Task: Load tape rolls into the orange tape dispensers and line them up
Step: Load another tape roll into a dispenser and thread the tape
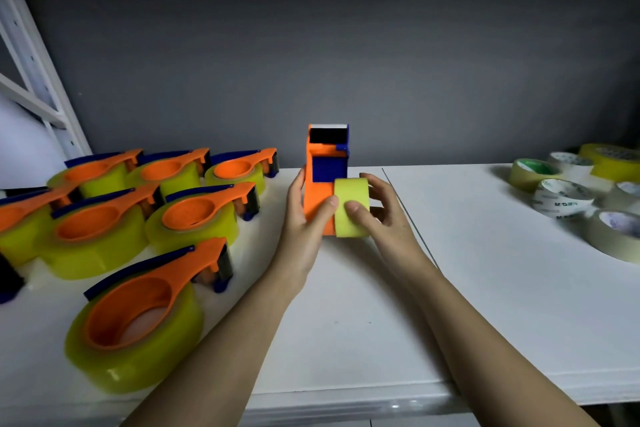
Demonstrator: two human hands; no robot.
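My left hand grips an orange tape dispenser above the white table, fingers curled round its body, thumb on the front. My right hand holds a yellow tape roll against the dispenser's right side, thumb on the front face, fingers wrapped behind. Loaded dispensers sit grouped at left; spare tape rolls lie far right.

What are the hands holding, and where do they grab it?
The left hand grips the orange tape dispenser by its lower body. The right hand holds the yellow tape roll round its outer band, pressed against the dispenser's side.
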